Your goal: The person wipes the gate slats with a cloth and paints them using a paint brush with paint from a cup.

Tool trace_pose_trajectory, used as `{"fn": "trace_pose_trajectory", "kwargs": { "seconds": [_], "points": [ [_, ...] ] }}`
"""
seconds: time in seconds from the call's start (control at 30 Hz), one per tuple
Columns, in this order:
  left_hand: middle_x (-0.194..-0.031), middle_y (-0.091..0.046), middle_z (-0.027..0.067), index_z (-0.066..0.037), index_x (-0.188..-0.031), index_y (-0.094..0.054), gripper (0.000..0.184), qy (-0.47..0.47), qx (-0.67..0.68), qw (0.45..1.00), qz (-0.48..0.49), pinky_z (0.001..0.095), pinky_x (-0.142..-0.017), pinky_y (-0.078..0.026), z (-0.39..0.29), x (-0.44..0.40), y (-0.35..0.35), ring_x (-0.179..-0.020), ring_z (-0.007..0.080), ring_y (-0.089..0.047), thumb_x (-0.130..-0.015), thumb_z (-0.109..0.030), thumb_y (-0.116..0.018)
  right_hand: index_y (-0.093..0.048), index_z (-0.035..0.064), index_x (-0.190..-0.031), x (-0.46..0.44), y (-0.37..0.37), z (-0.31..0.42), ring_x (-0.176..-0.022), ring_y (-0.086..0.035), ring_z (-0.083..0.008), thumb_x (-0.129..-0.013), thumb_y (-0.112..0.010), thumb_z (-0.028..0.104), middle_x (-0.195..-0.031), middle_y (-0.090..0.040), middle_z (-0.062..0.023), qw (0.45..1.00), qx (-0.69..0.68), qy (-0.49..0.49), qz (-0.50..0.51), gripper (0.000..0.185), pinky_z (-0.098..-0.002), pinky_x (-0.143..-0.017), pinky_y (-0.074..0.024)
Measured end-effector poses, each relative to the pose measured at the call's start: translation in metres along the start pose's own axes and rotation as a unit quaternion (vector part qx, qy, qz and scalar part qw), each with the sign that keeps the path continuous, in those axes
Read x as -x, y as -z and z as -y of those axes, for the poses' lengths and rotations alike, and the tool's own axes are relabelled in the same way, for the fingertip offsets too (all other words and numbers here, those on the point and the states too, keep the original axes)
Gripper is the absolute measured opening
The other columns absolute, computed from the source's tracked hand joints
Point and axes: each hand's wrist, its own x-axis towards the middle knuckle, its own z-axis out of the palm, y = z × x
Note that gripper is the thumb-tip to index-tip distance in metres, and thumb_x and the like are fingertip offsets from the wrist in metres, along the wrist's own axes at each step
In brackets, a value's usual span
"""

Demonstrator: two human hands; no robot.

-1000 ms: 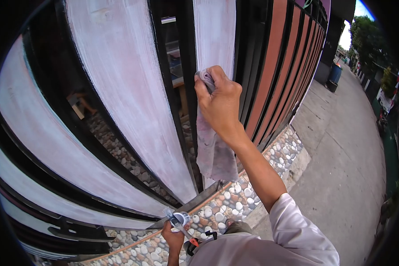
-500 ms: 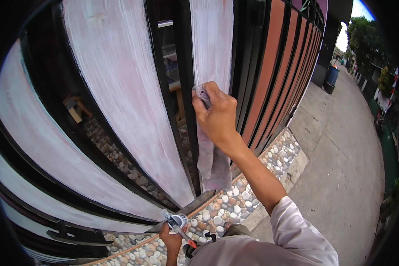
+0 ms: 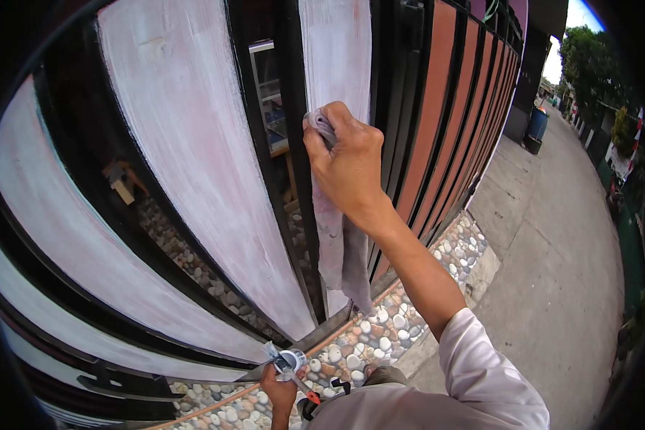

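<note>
My right hand (image 3: 350, 163) is closed around a bunched greyish-pink rag (image 3: 330, 240). It presses the rag's top against the edge of a whitish-painted slat (image 3: 337, 54), while the loose end hangs down past the slat's foot. Low in the view, my left hand (image 3: 279, 390) is wrapped round a small white paint cup (image 3: 294, 357). A paintbrush (image 3: 294, 376) with a red-tipped handle lies across the cup, its bristle end smeared with pale paint. The left fingers are partly hidden behind the cup.
More white-streaked slats (image 3: 186, 158) with black bars between them curve off to the left. Orange-brown slats (image 3: 437, 100) continue on the right. A pebble strip (image 3: 365, 344) runs along the fence foot, beside a concrete lane (image 3: 545, 265) with a blue barrel (image 3: 537, 125).
My right hand has slid up the slat and slightly left with the rag, whose hanging end now looks narrower. My left hand still holds the cup and brush, almost unmoved.
</note>
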Motion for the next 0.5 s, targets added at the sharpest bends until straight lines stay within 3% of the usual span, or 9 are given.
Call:
{"fn": "trace_pose_trajectory", "kwargs": {
  "seconds": [0.1, 0.33, 0.5],
  "points": [
    [-0.089, -0.067, 0.0055, -0.004, -0.094, -0.068, 0.039, 0.015, -0.018, 1.0, 0.001, 0.0339, -0.075, -0.051, -0.001, 0.001, 0.001, -0.081, 0.0182, -0.064, -0.061, -0.006, -0.088, -0.055, -0.0014, -0.087, -0.017, 0.003, 0.01, -0.067, -0.063, -0.0425, -0.081, -0.067, 0.002, -0.075, -0.063, -0.0219, 1.0, 0.012, 0.005, 0.0, 0.014, -0.0455, -0.059, -0.0483],
    [-0.09, -0.067, 0.0062, -0.004, -0.093, -0.068, 0.038, 0.015, -0.032, 0.999, -0.005, 0.034, -0.077, -0.051, -0.001, 0.004, -0.002, -0.083, 0.0185, -0.065, -0.061, -0.006, -0.089, -0.055, -0.001, -0.087, 0.048, 0.002, -0.012, -0.068, -0.063, -0.0424, -0.081, -0.068, 0.002, -0.076, -0.063, -0.021, 0.999, 0.037, -0.01, 0.031, 0.015, -0.0449, -0.059, -0.0485],
    [-0.09, -0.068, 0.007, -0.003, -0.093, -0.068, 0.039, 0.013, -0.018, 1.0, -0.006, 0.035, -0.077, -0.052, -0.005, 0.004, -0.001, -0.082, 0.0197, -0.066, -0.061, -0.007, -0.089, -0.057, -0.002, -0.087, -0.001, 0.004, 0.002, -0.067, -0.064, -0.0411, -0.081, -0.067, 0.003, -0.074, -0.064, -0.0212, 1.0, 0.011, 0.016, -0.002, 0.013, -0.0456, -0.059, -0.0496]
  ]
}}
